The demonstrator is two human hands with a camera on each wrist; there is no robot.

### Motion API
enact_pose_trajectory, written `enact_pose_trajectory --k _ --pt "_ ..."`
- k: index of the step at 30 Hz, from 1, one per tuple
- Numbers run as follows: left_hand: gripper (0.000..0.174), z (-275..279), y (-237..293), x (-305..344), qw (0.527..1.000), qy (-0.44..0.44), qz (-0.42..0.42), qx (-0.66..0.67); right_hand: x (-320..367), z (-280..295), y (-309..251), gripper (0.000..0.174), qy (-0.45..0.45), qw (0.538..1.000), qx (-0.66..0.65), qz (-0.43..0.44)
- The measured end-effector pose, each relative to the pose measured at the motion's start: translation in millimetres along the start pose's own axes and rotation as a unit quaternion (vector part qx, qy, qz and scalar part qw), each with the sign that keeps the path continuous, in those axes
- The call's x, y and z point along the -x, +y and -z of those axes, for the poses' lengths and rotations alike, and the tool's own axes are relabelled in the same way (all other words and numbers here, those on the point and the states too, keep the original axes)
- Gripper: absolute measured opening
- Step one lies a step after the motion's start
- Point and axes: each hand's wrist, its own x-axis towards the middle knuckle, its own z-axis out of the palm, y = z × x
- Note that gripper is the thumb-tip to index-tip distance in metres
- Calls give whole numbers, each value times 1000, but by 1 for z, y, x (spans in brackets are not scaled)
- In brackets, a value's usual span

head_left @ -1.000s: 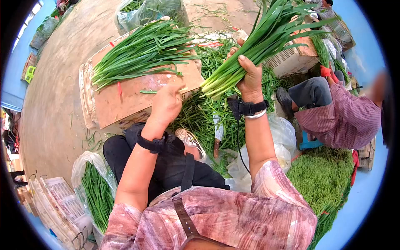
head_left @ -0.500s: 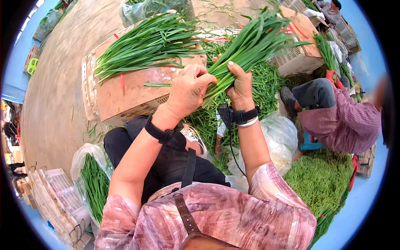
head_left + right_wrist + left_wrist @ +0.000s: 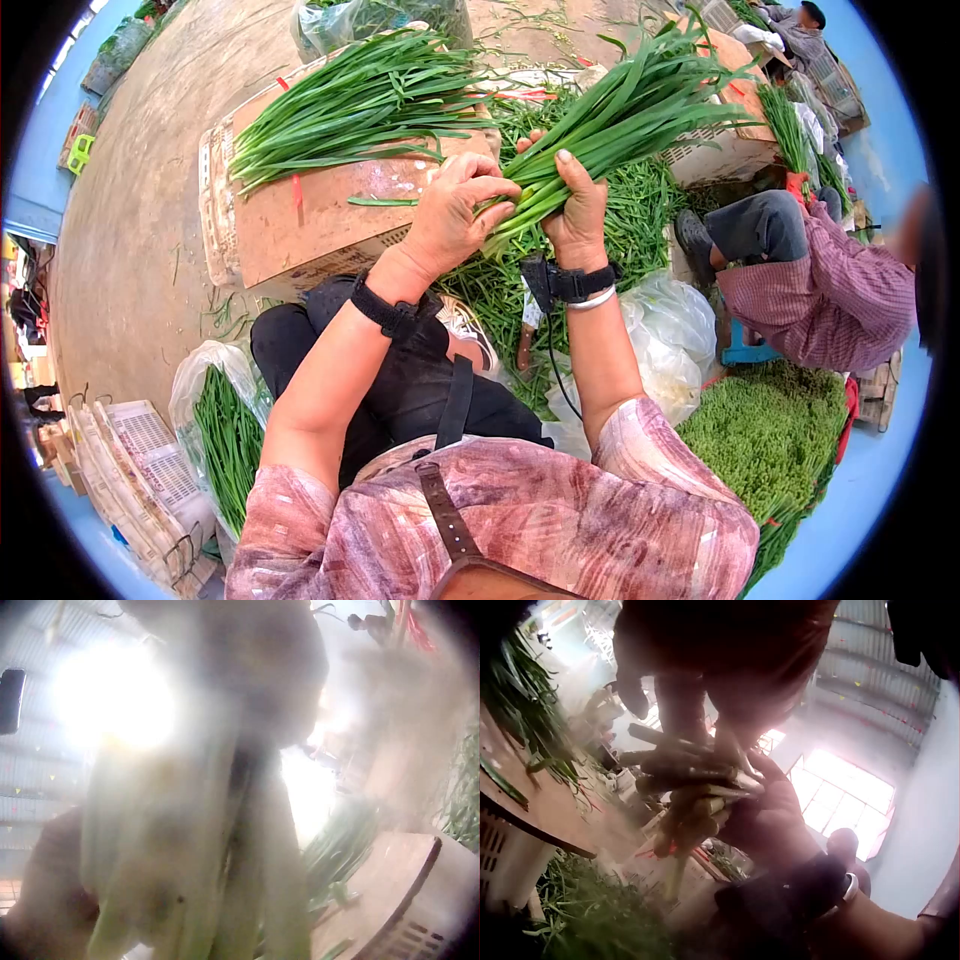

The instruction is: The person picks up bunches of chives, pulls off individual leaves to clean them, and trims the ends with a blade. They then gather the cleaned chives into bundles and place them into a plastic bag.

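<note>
A bunch of long green stalks (image 3: 625,110) lies tilted in my right hand (image 3: 580,215), its leaves toward the upper right. My right thumb lies along its near side. The fingers of my left hand (image 3: 450,215) pinch at the pale stem ends. Seen from the left wrist, the cut ends (image 3: 694,780) stick out between both hands. The right wrist view is blurred, with pale stems (image 3: 195,847) across it. Another bunch (image 3: 350,105) rests on a board-topped crate (image 3: 310,225), near a single loose stalk (image 3: 385,202).
A knife (image 3: 527,335) lies on the trimmings pile (image 3: 640,210) between crate and white plastic bags (image 3: 665,345). Another person (image 3: 830,275) sits at the right, behind a mass of green stalks (image 3: 770,430). At the lower left are a bagged bunch (image 3: 228,440) and stacked crates (image 3: 150,475).
My left hand has moved right from the board's edge to the stem ends and pinches there. The held bunch and my right hand have shifted slightly left, and the leaves hang lower.
</note>
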Motion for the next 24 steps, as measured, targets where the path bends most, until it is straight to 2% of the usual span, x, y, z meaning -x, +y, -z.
enact_pose_trajectory --k 7,13,20,24 --pt "18 1 1 0 996 -11 -16 -89 8 -6 6 30 27 999 28 24" --pt "15 -14 2 5 992 50 -22 -112 9 -9 17 24 75 994 48 63" --pt "12 -19 -1 13 988 126 36 78 4 4 16 22 105 994 2 22" --pt "6 0 7 20 951 120 123 257 -3 18 5 21 115 993 -26 5"
